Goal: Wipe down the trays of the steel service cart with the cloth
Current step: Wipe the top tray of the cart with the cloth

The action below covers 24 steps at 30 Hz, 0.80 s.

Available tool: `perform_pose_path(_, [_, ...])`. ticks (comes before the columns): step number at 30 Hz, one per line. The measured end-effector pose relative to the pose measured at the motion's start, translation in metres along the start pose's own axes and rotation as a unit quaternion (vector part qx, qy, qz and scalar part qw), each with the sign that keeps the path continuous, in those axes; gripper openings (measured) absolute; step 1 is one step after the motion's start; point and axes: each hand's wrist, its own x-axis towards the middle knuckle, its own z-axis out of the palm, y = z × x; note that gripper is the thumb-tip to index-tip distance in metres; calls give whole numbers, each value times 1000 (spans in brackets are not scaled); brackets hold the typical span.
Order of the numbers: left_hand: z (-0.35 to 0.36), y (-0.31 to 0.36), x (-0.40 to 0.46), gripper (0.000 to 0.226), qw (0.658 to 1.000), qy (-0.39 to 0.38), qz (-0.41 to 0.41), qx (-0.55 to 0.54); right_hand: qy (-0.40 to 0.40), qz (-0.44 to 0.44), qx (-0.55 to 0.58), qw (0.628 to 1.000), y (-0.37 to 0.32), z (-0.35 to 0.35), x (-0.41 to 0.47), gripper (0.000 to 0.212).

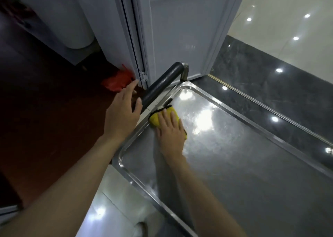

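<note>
Your right hand (170,128) lies flat on the yellow cloth (155,120), fingers straight and spread, palm pressing it down on the top tray (252,164) of the steel cart. Nothing is pinched; the cloth is simply held under the hand. It has a dark edging, and a short black loop of it sticks out past your fingertips toward the handle.

The cloth sits in the tray's corner nearest the cart handle (162,85), just inside the raised rim on that side. The tray surface beyond it glares with ceiling-light reflections and shows faint swirl streaks.

Your left hand (124,110) hovers just beside the handle, on the side away from the tray. Its fingers are loose and slightly spread, holding nothing; the thumb tip is close to the dark grip, but contact cannot be confirmed.

The handle is a dark padded bar ending in a steel elbow that drops to the tray's far corner.

Beyond the handle stands a pale door (180,35) with its frame. A red crumpled item (118,81) lies on the dark floor at the foot of that frame, past your left fingertips. On the tray's far side from the handle, a dark stone floor strip (270,78) runs alongside pale glossy tiles.
</note>
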Motion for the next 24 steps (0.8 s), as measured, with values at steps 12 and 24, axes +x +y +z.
perform_pose_path(12, [-19, -41, -122, 73, 989, -64, -3, 131, 8, 8, -47, 999, 42, -21, -140, 54])
perform_pose_path(24, [-6, -34, -133, 105, 986, -90, -37, 135, 123, 307, -41, 943, 45, -28, -189, 53])
